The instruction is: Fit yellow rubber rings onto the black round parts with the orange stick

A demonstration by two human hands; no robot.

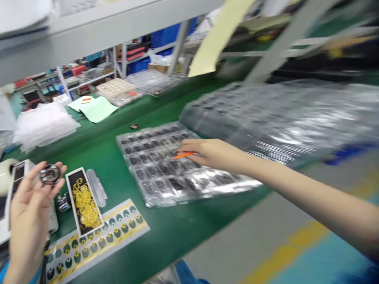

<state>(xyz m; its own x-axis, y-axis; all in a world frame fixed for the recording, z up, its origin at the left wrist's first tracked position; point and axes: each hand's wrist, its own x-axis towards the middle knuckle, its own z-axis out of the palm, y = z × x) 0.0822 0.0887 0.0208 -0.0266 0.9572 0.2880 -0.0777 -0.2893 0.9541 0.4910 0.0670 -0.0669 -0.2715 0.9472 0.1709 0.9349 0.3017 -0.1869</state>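
Note:
My left hand [32, 201] is raised at the left, its fingers closed around the rim of a small round dark metallic part [50, 174] that looks like a watch case. Over the clear plastic tray [154, 199], my right hand [204, 152] grips a thin orange pointed tool [184, 155], perhaps tweezers. The tool's tip points left, just above the compartments; whether it touches anything I cannot tell. Small dark parts [177, 184] fill many of the compartments.
A white box [102, 221] of yellow rings stands on a sheet of die-cut stickers [118, 244]. Beside it lies a clear plastic case [96, 187]. More clear trays [284, 114] cover the right side. A shelf beam [112, 27] crosses above, with a yellow paper strip [217, 39] hanging down.

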